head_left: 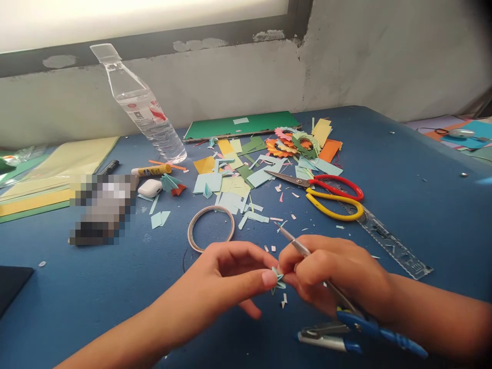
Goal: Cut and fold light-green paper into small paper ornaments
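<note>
Left hand (226, 274) pinches folded paper piece (277, 279); right hand (330, 274) grips scissors (346, 307) (blue-handled), fingers closed

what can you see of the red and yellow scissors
The scissors lie flat on the blue table, past both hands and untouched by them. One loop handle looks like red plastic, the other yellow, with the yellow nearer the person. The metal blades are shut and point left toward the paper scraps. The handles rest against the end of a clear ruler that runs off to the right.
</note>
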`<state>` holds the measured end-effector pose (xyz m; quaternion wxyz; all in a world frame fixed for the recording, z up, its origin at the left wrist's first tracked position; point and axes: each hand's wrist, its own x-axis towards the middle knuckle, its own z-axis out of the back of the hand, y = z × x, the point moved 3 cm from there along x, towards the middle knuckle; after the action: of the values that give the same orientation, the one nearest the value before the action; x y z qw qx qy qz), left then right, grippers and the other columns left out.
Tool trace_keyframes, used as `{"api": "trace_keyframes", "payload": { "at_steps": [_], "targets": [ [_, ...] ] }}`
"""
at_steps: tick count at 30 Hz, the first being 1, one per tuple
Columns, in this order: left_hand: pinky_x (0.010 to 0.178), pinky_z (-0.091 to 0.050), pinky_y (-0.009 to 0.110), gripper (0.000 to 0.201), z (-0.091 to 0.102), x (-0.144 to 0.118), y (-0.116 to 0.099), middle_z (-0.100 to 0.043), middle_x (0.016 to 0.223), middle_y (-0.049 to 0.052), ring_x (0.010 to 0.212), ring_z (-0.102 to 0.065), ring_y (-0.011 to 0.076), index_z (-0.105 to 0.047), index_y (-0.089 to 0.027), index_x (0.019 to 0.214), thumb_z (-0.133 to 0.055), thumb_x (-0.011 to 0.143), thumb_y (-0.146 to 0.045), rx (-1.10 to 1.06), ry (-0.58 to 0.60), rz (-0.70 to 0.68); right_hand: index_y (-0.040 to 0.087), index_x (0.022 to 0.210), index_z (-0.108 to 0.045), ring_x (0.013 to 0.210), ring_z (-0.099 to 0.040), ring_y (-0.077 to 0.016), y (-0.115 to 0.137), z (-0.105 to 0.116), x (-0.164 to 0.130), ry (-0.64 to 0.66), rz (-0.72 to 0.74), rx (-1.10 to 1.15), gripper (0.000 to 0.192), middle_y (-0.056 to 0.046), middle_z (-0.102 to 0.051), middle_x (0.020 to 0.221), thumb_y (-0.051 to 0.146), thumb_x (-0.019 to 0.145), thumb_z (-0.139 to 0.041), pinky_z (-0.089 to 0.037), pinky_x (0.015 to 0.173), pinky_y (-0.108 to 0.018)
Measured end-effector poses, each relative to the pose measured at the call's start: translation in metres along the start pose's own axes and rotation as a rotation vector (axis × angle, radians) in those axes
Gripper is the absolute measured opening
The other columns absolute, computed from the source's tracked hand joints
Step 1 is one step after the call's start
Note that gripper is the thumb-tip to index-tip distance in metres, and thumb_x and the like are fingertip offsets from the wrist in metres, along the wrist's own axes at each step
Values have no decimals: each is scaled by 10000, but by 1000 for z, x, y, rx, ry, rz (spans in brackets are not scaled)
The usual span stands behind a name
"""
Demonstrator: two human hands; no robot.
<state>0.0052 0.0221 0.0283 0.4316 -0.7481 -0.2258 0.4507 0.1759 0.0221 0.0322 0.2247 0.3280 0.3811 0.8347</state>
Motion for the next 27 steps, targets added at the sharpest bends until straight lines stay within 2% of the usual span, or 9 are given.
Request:
{"api": "trace_keyframes", "payload": {
  "at_steps": [4, 8, 12, 17, 23, 27],
  "targets": [
    [533, -532, 184, 88, -1, -2, 0, -687, 768, 26, 715, -608, 149, -720, -173, 786, -718, 721, -232, 2, -21, 10, 237, 790, -449, 673, -554, -111, 2, 3, 2, -45, 30, 15, 156, 8, -585, 803, 108, 836, -523, -438, 596, -207],
    [550, -510, 182, 91, 0, -4, -3, -714, 727, 20, 681, -609, 146, -746, -183, 759, -715, 723, -261, 133, -73, -31, 237, 798, -437, 699, -559, -115, 4, 3, 3, -28, 25, 33, 171, -2, -583, 825, 88, 837, -512, -438, 610, -208],
    [558, -483, 170, 124, 2, -4, -7, -751, 751, 11, 644, -601, 132, -780, -224, 817, -686, 758, -278, 259, -93, -83, 236, 808, -431, 712, -550, -103, 1, 3, 2, -25, 14, 34, 208, 9, -574, 837, 60, 827, -539, -441, 635, -198],
    [579, -480, 183, 157, 3, -6, -10, -761, 776, -2, 657, -603, 138, -776, -254, 872, -687, 761, -320, 306, -99, -24, 218, 805, -451, 668, -509, -67, -6, 1, -1, -127, 89, 16, 248, 40, -568, 832, 0, 782, -569, -424, 615, -159],
    [541, -440, 124, 62, 4, -4, -5, -706, 638, -48, 566, -563, 69, -753, -218, 739, -731, 723, -273, 176, -131, -20, 188, 834, -478, 755, -525, -83, -6, -2, -5, -126, 132, 4, 196, 13, -542, 834, 8, 807, -551, -428, 664, -166],
    [594, -468, 126, 41, 1, -3, -1, -730, 685, -46, 624, -618, 77, -717, -198, 711, -716, 733, -232, 88, -143, -64, 184, 819, -455, 722, -497, -78, -3, -2, -3, -77, 120, 10, 181, 11, -505, 825, 12, 814, -514, -420, 646, -164]
  ]
}}
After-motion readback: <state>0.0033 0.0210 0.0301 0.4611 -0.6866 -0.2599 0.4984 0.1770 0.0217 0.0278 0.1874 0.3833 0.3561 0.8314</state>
